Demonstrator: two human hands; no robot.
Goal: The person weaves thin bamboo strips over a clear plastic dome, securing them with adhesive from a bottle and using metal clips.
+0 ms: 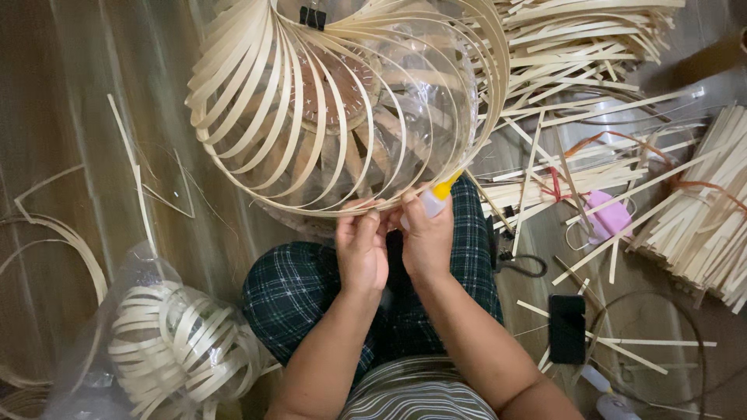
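I saw round strip ball [342, 109] mostly shaped, resting over my lap. Left hand [362, 250] pinched strip ends at bottom rim. Right hand [426, 237] held small glue bottle [436, 198] there. Loose strips [591, 47] lay unused on floor

One dark screen and two clear plastic bags on the floor.

A black phone [567, 328] lies flat at the lower right of the frame, a slim upright rectangle with its screen dark. A clear plastic bag [117, 342] sits at the lower left, crumpled and holding coiled pale strips. Another clear bag [700, 97] lies at the upper right, partly under loose strips.
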